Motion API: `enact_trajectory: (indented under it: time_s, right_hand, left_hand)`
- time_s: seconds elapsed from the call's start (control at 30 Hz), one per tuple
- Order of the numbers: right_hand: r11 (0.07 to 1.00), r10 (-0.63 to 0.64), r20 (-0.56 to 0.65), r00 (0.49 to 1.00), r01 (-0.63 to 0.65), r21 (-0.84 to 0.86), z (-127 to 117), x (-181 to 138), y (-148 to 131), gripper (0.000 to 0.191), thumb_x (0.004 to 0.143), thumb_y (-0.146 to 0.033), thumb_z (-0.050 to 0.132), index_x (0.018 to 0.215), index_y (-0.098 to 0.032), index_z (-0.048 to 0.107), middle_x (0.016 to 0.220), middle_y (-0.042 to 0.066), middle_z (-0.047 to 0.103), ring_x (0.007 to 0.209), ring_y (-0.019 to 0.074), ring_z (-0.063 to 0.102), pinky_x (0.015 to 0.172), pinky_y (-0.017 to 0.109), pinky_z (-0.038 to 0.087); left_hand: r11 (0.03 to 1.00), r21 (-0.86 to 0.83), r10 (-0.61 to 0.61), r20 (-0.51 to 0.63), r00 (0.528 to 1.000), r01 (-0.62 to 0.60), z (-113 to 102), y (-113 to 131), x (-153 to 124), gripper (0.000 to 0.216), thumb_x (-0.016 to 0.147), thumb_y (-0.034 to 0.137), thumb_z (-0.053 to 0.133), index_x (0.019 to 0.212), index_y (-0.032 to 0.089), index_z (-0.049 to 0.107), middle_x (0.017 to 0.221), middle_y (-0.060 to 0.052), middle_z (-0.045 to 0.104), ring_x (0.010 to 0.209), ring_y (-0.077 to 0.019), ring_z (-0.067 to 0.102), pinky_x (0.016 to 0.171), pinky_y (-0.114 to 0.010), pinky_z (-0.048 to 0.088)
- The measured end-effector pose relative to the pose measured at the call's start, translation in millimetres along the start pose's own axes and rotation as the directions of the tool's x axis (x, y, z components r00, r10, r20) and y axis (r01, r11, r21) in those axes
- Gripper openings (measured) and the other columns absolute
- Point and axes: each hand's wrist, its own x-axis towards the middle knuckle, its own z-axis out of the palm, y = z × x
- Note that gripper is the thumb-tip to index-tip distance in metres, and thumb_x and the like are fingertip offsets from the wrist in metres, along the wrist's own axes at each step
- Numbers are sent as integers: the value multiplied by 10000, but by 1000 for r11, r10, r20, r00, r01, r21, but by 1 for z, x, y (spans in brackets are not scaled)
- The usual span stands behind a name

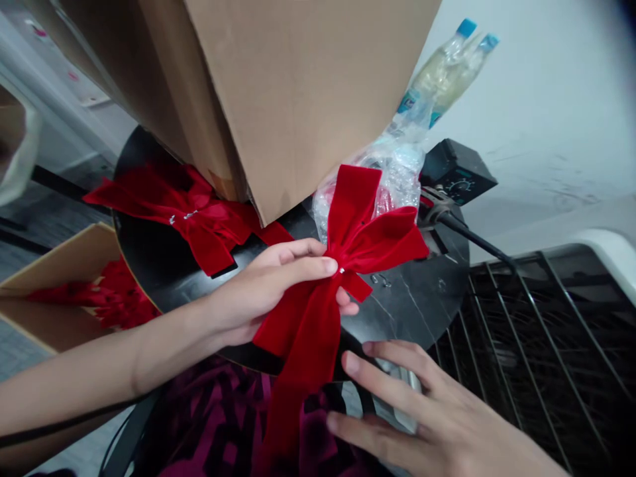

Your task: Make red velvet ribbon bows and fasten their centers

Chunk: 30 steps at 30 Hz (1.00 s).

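A red velvet bow (314,331) with long tails is pinched at its centre by my left hand (278,281), thumb in front and fingers behind. A small shiny spot shows at the bow's knot. My right hand (422,404) is to the lower right with fingers spread, apart from the bow and holding nothing. Several more red bows (199,222) lie overlapping on the left of the round black table (407,311), with small silvery bits on them.
Large cardboard boxes (308,86) stand on the table's far side. Behind the bow are a clear plastic bag (397,165), bottles with blue caps (450,69) and a black box with a dial (457,173). A carton of red bows (54,318) sits lower left; a black wire rack (536,318) stands right.
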Motion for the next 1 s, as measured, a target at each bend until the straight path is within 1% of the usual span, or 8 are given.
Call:
enact_trajectory:
  time_s: [0.1, 0.2, 0.27, 0.33, 0.5, 0.67, 0.83, 1.0]
  right_hand:
    - [993, 113, -107, 988, -111, 27, -15, -2, 2, 338, 1083, -332, 521, 1373, -348, 694, 1505, -22, 633, 1239, 201, 666, 972, 299, 622]
    - [959, 263, -382, 886, -283, 6, -7, 18, 17, 472, 966, -112, 682, 1416, -250, 651, 1382, 82, 669, 1145, 210, 703, 969, 315, 616]
    - [948, 204, -543, 815, -303, -98, 7, 39, 33, 487, 898, -96, 779, 1351, -250, 688, 1339, 85, 655, 1108, 220, 696, 963, 350, 615]
    - [949, 26, -572, 820, -200, -243, 19, 57, 49, 379, 883, -112, 809, 1231, -245, 742, 1268, 78, 673, 1026, 212, 703, 903, 367, 625]
    - [934, -189, -441, 877, 22, -357, 16, 67, 65, 208, 975, -132, 696, 1177, -157, 743, 1272, 110, 746, 982, 221, 699, 791, 375, 610]
    - [986, -101, -297, 949, 56, -158, 13, 65, 60, 265, 1035, -83, 542, 1274, -56, 654, 1294, 178, 741, 1090, 272, 694, 846, 430, 559]
    - [1000, 14, -322, 947, -19, -13, 26, 73, 57, 212, 984, -63, 643, 1195, -81, 654, 1172, 162, 746, 1007, 246, 682, 846, 402, 545]
    - [995, 97, -317, 944, -81, 62, 31, 82, 55, 125, 989, -134, 669, 1112, -111, 663, 1250, 157, 733, 951, 235, 682, 824, 399, 554]
  left_hand:
    - [999, 26, 24, -51, 998, -22, -3, 5, 1, 82, 960, 145, 678, 1022, 154, 625, 728, -66, 775, 700, -175, 791, 677, -240, 650]
    - [998, 59, 1, -40, 999, 1, -5, 7, 1, 58, 964, 168, 686, 974, 155, 631, 735, -60, 772, 662, -153, 773, 633, -201, 628]
    - [996, 87, -18, -39, 999, 21, -6, 8, 0, 66, 966, 180, 687, 936, 153, 635, 733, -57, 769, 630, -139, 757, 601, -182, 612]
    - [992, 124, -32, -47, 998, 37, -7, 8, 1, 74, 969, 184, 687, 923, 143, 647, 728, -62, 767, 605, -123, 741, 598, -173, 608]
    - [975, 219, -18, -70, 997, 33, -10, 10, 2, 314, 892, 145, 786, 1148, 179, 607, 772, -45, 774, 662, -158, 766, 661, -237, 644]
    - [943, 332, 56, -56, 997, -34, -12, 10, 4, 562, 788, 95, 862, 1143, 268, 462, 697, 78, 676, 677, -213, 785, 665, -311, 655]
    - [889, 456, -28, -49, 998, 47, -17, 16, 6, 580, 798, 155, 868, 1133, 295, 416, 739, 90, 653, 734, -248, 810, 681, -343, 656]
    - [757, 653, -40, 27, 999, 13, -25, 23, 6, 535, 872, 199, 809, 1178, 310, 385, 770, 81, 660, 798, -240, 816, 770, -357, 649]
